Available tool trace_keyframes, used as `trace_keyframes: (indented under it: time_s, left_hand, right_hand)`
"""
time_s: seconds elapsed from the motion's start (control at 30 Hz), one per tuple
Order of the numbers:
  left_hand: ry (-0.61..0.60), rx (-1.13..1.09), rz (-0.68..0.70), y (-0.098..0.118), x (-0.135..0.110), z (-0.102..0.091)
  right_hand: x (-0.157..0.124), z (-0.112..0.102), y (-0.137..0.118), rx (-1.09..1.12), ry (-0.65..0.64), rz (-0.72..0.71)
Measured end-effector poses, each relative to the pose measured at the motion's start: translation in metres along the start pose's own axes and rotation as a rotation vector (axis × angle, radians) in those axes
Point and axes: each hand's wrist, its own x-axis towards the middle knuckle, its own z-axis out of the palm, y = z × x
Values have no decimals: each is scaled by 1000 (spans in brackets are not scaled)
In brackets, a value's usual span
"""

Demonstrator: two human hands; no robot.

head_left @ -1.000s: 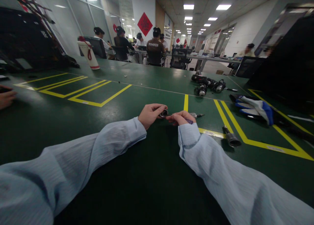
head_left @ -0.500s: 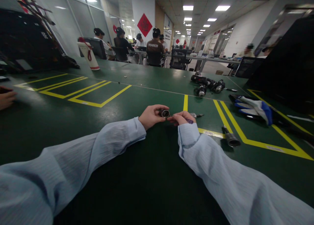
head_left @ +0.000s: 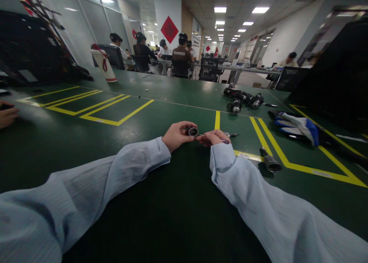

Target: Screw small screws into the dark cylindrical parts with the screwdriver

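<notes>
My left hand (head_left: 176, 136) is closed around a small round metal part (head_left: 193, 132), its hollow, ringed end turned toward me. Between the fingers of my right hand (head_left: 214, 137) is a thin screwdriver (head_left: 225, 141) with a purplish handle. Its slim shaft points left at the round part; whether the tip touches it I cannot tell. Just beyond my right hand, a pointed metal piece (head_left: 234, 135) lies on the table, partly hidden by the fingers. Right of my right sleeve rests a metal cup-shaped part with a narrow stem (head_left: 272, 164).
Black tool bodies (head_left: 244, 96) lie farther back on the green table (head_left: 161, 209). At right are blue-and-white gloves (head_left: 301, 127). A white bottle (head_left: 104, 65) stands back left. Another person's hand (head_left: 8, 115) shows at the left edge. Yellow tape marks the tabletop.
My right hand has shifted very slightly to the right with the screwdriver, whose handle sits at a slightly different angle. The round part in my left hand has barely moved.
</notes>
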Motion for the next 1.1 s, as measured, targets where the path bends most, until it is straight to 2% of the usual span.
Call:
trace_keyframes:
  time_s: [0.17, 0.43, 0.7, 0.97, 1.1]
  left_hand:
    - [16, -4, 19, -2, 0, 0]
    - [13, -54, 53, 0, 0, 0]
    - [29, -15, 53, 0, 0, 1]
    - [17, -76, 64, 0, -1, 0]
    - [23, -91, 66, -1, 0, 0]
  right_hand:
    - [-1, 1, 2, -12, -18, -21]
    - [5, -3, 6, 118, -84, -31]
    - [3, -1, 6, 35, -48, -53]
    - [7, -2, 10, 116, -89, -31]
    - [7, -2, 10, 109, -67, -69]
